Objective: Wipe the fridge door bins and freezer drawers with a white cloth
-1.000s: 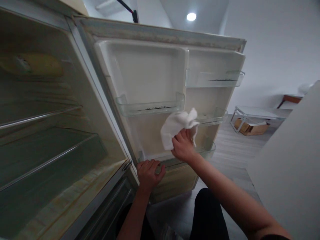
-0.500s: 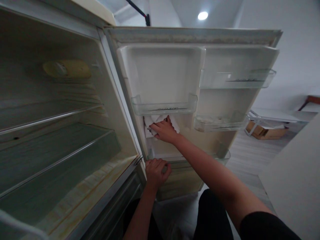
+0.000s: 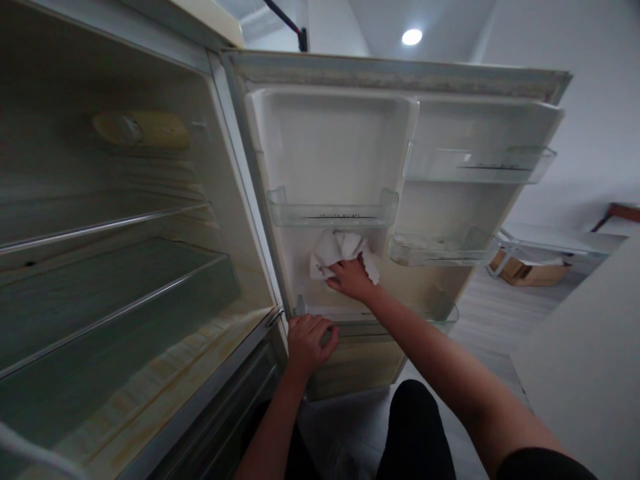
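My right hand (image 3: pixel 353 278) presses a crumpled white cloth (image 3: pixel 333 250) against the inner panel of the open fridge door (image 3: pixel 325 147). The cloth spreads out above and beside my fingers, below a clear door shelf (image 3: pixel 335 215). My left hand (image 3: pixel 310 340) is lower down, its fingers curled over the left end of the lower door bin (image 3: pixel 370 328) near the hinge side. Its thumb stands apart from the fingers, and the fingertips are hidden.
On the left is the fridge interior with glass shelves (image 3: pixel 120 307) and a yellowed lamp cover (image 3: pixel 143 130). More clear bins (image 3: pixel 480 167) line the door's right half. A cardboard box (image 3: pixel 533 270) sits beneath a white table (image 3: pixel 555 239) at the right. My knees are below the door.
My right hand and the cloth have moved right across the door panel, away from its hinge edge, and the cloth is spread wider. The left hand stays at the lower bin.
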`<state>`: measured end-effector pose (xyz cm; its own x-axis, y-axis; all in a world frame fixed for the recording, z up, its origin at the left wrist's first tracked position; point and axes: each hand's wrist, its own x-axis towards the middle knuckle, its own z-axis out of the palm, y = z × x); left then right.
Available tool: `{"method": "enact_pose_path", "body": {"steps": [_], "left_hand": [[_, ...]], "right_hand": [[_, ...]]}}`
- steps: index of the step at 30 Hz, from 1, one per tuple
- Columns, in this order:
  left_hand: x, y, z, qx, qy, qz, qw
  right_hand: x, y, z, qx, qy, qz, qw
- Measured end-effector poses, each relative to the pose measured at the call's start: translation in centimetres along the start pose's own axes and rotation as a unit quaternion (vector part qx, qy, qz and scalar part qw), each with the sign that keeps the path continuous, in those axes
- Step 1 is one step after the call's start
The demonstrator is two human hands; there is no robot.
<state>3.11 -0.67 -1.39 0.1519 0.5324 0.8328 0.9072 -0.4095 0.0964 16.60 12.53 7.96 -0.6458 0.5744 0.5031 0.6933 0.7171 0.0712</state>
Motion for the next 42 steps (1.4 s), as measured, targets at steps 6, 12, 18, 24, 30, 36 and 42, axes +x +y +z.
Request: {"method": "enact_pose_path", "body": {"steps": [6,12,18,24,30,36,42], "left_hand": [[0.2,0.1,-0.2,0.0,0.005,0.012,1.0],[0.1,-0.1,0.3,0.006,0.028,0.017,0.999],[0.1,0.0,0.6,0.005,0.035,0.014,0.999],[0.3,0.2,0.3,0.007,0.034,0.012,0.999],[0.3,0.3,0.2,0.015,0.028,0.008,0.999],[0.0,0.0,0.0,0.027,0.007,0.009,1.0],[-0.5,-0.8,-0.4,0.027,0.021,0.031,0.999]], "right_hand": [[-5.1,8.7,0.5,0.023,-0.087,-0.141,0.986],[-12.1,15.2,-4.9,-0.095,-0.115,-0.016,0.989],[-14.9,13.2,-7.6,-0.244,-0.079,0.097,0.962],[-13.2,12.2,-4.0,-0.161,-0.076,-0.054,0.983],[-7.4,8.9,-1.1,-0.019,-0.044,-0.278,0.959],[-2.3,2.3,0.9,0.016,-0.046,-0.338,0.94],[0.6,-1.9,0.8,-0.005,-0.068,-0.284,0.957]]}}
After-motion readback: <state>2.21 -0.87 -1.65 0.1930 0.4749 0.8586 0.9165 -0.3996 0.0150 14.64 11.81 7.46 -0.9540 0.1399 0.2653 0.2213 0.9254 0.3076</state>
